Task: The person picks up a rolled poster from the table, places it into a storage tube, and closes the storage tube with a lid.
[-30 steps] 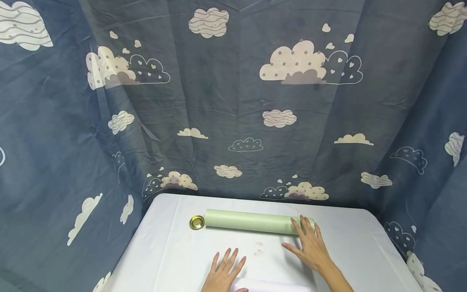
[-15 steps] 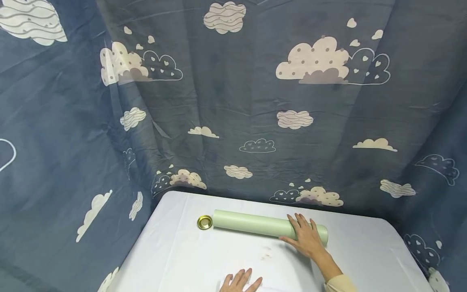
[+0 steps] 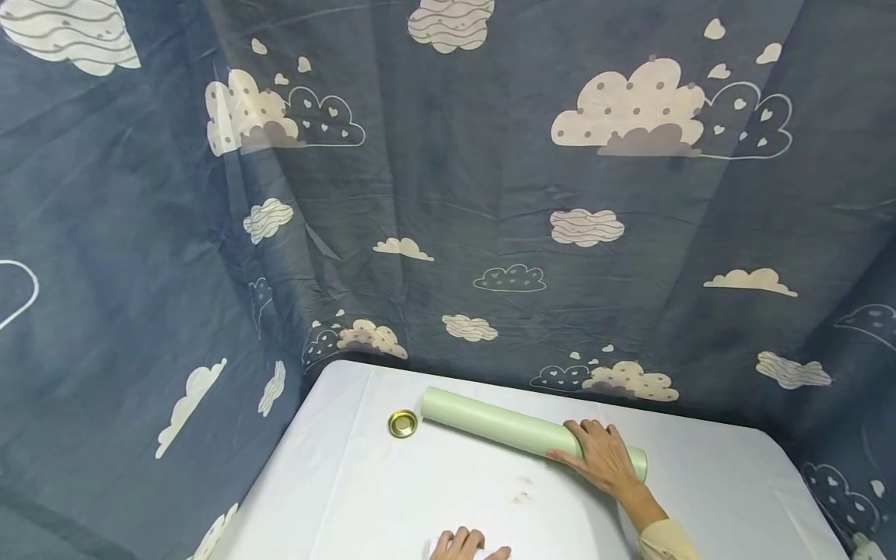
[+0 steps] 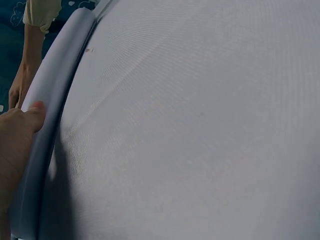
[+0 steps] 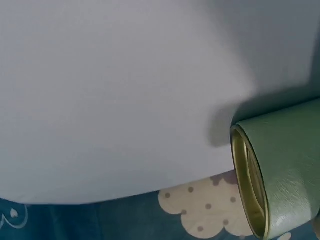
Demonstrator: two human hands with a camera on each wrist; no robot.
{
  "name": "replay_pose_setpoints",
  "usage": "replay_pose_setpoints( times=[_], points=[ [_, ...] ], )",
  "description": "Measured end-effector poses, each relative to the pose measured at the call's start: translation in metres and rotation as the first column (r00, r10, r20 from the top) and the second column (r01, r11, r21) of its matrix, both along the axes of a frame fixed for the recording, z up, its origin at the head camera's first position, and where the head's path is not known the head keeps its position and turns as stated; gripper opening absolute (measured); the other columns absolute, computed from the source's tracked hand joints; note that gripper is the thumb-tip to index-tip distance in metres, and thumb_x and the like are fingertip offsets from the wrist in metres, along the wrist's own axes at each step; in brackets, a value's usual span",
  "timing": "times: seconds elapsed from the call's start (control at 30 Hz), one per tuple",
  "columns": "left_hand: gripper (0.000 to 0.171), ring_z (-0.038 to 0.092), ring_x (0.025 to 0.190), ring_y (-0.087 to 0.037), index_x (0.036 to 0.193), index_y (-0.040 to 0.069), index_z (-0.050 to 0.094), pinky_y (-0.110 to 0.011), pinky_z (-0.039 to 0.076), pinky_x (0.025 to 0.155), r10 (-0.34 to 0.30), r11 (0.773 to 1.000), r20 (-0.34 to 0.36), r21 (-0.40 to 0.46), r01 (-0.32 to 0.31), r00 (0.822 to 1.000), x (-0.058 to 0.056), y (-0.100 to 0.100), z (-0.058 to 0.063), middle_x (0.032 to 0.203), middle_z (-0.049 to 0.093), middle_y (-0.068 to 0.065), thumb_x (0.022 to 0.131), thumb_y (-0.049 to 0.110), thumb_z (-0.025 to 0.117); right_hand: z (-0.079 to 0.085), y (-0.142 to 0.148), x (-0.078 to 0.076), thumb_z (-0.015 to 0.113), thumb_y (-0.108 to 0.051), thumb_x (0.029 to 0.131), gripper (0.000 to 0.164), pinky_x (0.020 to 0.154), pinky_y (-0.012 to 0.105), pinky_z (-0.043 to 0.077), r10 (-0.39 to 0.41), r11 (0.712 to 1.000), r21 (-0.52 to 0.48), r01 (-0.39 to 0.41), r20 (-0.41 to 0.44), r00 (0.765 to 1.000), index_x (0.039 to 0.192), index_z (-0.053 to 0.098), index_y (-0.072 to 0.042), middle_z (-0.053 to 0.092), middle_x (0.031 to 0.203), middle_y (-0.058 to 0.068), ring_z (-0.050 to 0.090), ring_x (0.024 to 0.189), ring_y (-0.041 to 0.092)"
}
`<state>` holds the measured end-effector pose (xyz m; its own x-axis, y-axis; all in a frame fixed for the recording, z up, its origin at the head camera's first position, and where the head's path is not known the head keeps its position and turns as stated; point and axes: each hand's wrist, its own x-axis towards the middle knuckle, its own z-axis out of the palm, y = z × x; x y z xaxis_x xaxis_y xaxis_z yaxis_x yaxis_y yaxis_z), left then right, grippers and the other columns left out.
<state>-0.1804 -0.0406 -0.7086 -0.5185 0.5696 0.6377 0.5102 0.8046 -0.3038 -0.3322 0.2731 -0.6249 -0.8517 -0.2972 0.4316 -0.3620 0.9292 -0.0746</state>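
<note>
My right hand (image 3: 603,457) grips a pale green tube (image 3: 497,422) near its right end, fingers over the top and thumb on the near side. The tube lies slanted across the back of the table. In the right wrist view its open end (image 5: 248,182) shows a gold-coloured rim. At the near edge my left hand (image 3: 460,544) holds a smooth whitish roll. The left wrist view shows the thumb of that left hand (image 4: 15,145) over the long roll (image 4: 57,72); its other fingers are hidden there. Left of the tube lies a round gold lid (image 3: 402,423).
A white cloth covers the table (image 3: 392,490), with small brownish marks (image 3: 522,496) near its middle. Dark blue curtains (image 3: 434,179) with cloud prints hang behind and at both sides.
My right hand has closed round the tube, whose right end has come nearer me. My left fingers have curled over the roll, lower in the head view. The head view has shifted.
</note>
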Motion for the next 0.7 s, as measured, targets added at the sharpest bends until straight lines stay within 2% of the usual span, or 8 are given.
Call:
replay_pose_setpoints(
  times=[0.07,0.17,0.23,0.3,0.4,0.5,0.63,0.7],
  points=[
    [0.042,0.043,0.082,-0.003,0.134,0.049,0.055,-0.023,0.031,0.073,-0.017,1.000,0.005,0.001,0.017,1.000,-0.001,-0.001,0.002,0.091,0.049,0.017,0.106,0.065,0.027,0.001,0.003,0.004,0.071,-0.076,0.077,0.072,0.071,0.040,0.042,-0.012,1.000,0.012,0.012,0.005,1.000,0.116,0.072,-0.015,0.068,0.092,0.006,0.062,0.084,0.022],
    [0.040,0.043,0.083,-0.001,0.132,0.050,0.059,-0.021,0.030,0.072,-0.035,0.999,0.112,-0.005,0.036,0.993,0.000,-0.009,0.013,0.091,0.048,0.017,0.102,0.068,0.040,0.005,0.009,0.012,0.071,-0.077,0.076,0.071,0.070,0.038,0.042,-0.029,0.999,0.018,0.029,0.000,1.000,0.113,0.072,-0.016,0.069,0.090,0.005,0.063,0.082,0.021],
    [0.041,0.042,0.084,-0.001,0.130,0.050,0.061,-0.020,0.027,0.071,-0.033,0.999,0.185,-0.007,0.035,0.982,0.000,-0.018,0.022,0.091,0.047,0.017,0.097,0.071,0.047,0.008,0.015,0.020,0.071,-0.077,0.076,0.071,0.069,0.039,0.044,-0.040,0.999,0.024,0.041,-0.014,0.999,0.112,0.073,-0.016,0.071,0.091,0.005,0.065,0.083,0.022],
    [0.044,0.040,0.083,-0.001,0.129,0.049,0.061,-0.020,0.026,0.070,-0.022,1.000,0.226,-0.013,0.026,0.974,-0.001,-0.031,0.030,0.092,0.046,0.016,0.094,0.073,0.050,0.013,0.023,0.028,0.072,-0.076,0.076,0.070,0.069,0.039,0.044,-0.043,0.999,0.019,0.043,-0.019,0.999,0.111,0.073,-0.016,0.072,0.092,0.005,0.066,0.083,0.023],
    [0.047,0.039,0.081,-0.002,0.129,0.046,0.063,-0.019,0.026,0.069,-0.015,1.000,0.222,-0.011,0.018,0.975,-0.003,-0.053,0.039,0.092,0.047,0.014,0.095,0.074,0.049,0.021,0.040,0.042,0.073,-0.075,0.076,0.069,0.068,0.040,0.044,-0.051,0.998,0.021,0.052,-0.030,0.998,0.111,0.073,-0.016,0.072,0.092,0.005,0.067,0.083,0.024],
    [0.046,0.040,0.082,-0.003,0.130,0.040,0.066,-0.020,0.025,0.068,-0.026,0.999,0.292,0.042,0.015,0.956,-0.006,-0.077,0.050,0.094,0.049,0.012,0.098,0.069,0.050,0.031,0.062,0.056,0.075,-0.074,0.074,0.069,0.066,0.041,0.043,-0.079,0.996,0.028,0.080,-0.039,0.996,0.110,0.073,-0.015,0.072,0.091,0.005,0.065,0.081,0.024],
    [0.040,0.044,0.084,-0.005,0.130,0.034,0.069,-0.023,0.030,0.070,-0.026,0.989,0.376,0.146,-0.031,0.926,-0.012,-0.109,0.062,0.096,0.052,0.010,0.097,0.056,0.062,0.045,0.088,0.079,0.078,-0.074,0.071,0.073,0.066,0.044,0.043,-0.151,0.988,0.034,0.152,-0.029,0.988,0.110,0.073,-0.012,0.071,0.090,0.008,0.064,0.078,0.026],
    [0.039,0.044,0.084,-0.006,0.129,0.032,0.071,-0.024,0.032,0.070,-0.013,0.980,0.377,0.187,-0.062,0.926,-0.015,-0.126,0.067,0.095,0.053,0.010,0.095,0.051,0.067,0.051,0.098,0.091,0.078,-0.074,0.071,0.076,0.066,0.045,0.042,-0.185,0.982,0.041,0.185,-0.009,0.983,0.110,0.073,-0.009,0.071,0.091,0.010,0.063,0.077,0.027]
  ],
)
